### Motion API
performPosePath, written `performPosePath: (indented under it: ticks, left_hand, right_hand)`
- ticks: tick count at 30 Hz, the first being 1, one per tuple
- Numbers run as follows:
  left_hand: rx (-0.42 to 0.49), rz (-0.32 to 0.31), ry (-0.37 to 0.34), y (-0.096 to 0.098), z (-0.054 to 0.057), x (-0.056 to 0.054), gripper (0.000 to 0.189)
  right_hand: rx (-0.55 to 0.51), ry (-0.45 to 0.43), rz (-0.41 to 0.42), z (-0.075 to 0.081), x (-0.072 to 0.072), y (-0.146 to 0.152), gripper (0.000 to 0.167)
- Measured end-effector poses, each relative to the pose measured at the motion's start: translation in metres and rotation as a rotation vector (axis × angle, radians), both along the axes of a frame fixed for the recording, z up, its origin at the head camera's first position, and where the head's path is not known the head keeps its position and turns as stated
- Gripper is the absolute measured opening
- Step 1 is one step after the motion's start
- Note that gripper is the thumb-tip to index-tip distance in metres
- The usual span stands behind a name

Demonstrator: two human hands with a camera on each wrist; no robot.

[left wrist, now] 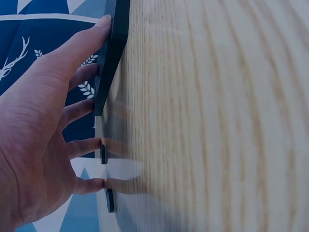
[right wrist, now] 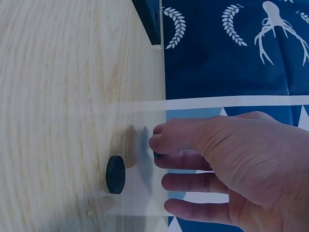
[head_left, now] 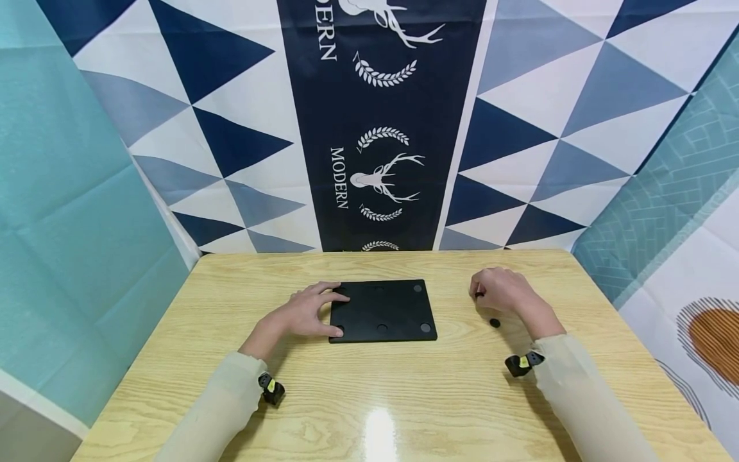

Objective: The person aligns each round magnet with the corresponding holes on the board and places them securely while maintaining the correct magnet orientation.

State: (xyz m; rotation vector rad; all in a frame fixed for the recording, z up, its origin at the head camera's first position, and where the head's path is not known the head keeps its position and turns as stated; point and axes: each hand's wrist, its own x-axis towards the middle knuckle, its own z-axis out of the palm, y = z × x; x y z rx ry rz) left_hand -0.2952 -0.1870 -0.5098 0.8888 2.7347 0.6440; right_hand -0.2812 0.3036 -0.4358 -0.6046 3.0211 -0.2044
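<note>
A flat black rectangular board (head_left: pixel 381 308) with round marks near its edges lies on the table. My left hand (head_left: pixel 308 311) rests at its left side, fingers spread, thumb on the near left corner and fingertips on the top. In the left wrist view two small black discs (left wrist: pixel 104 153) stand by the ring and little fingers; the head view hides them. Right of the board, my right hand (head_left: pixel 502 292) pinches a small black disc (head_left: pixel 479 294) just above the table, mostly covered by the fingers. Another black disc (head_left: pixel 494 323) lies on the table below that hand.
The wooden table (head_left: pixel 323 398) ends at a patterned cloth (head_left: pixel 383 128) behind it. Light blue cloth (head_left: pixel 75 212) hangs on the left and another patterned cloth (head_left: pixel 681 256) on the right. Each wrist wears a small black camera (head_left: pixel 519 364).
</note>
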Motion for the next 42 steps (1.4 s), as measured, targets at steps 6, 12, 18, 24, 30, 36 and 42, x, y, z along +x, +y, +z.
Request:
performPosePath:
  ticks: [6,12,18,24,30,36,42]
  left_hand:
    - [0.0,0.0,0.001,0.0,-0.001,0.0,0.084]
    - [0.01,0.0,-0.001,-0.001,-0.002,0.0,0.087]
    - [0.011,-0.022,0.007,0.001,0.008,0.007,0.086]
    - [-0.005,-0.037,0.0,0.005,0.027,0.018,0.081]
    - [-0.025,-0.021,-0.009,0.009,0.033,0.022,0.079]
    - [-0.054,-0.001,-0.027,0.013,0.041,0.027,0.076]
    - [-0.038,-0.015,-0.016,0.011,0.037,0.023,0.077]
  right_hand:
    - [0.003,0.005,0.005,0.003,0.001,-0.002,0.013]
    - [-0.019,-0.001,0.001,0.007,0.001,-0.005,0.013]
    - [-0.021,0.006,0.006,0.008,0.0,-0.007,0.013]
    - [-0.004,0.024,0.027,0.008,-0.004,-0.005,0.014]
    - [0.004,0.02,0.029,0.009,-0.006,-0.009,0.013]
    - [0.016,0.018,0.021,0.008,-0.007,-0.013,0.011]
    - [0.012,0.028,0.025,0.006,-0.008,-0.017,0.011]
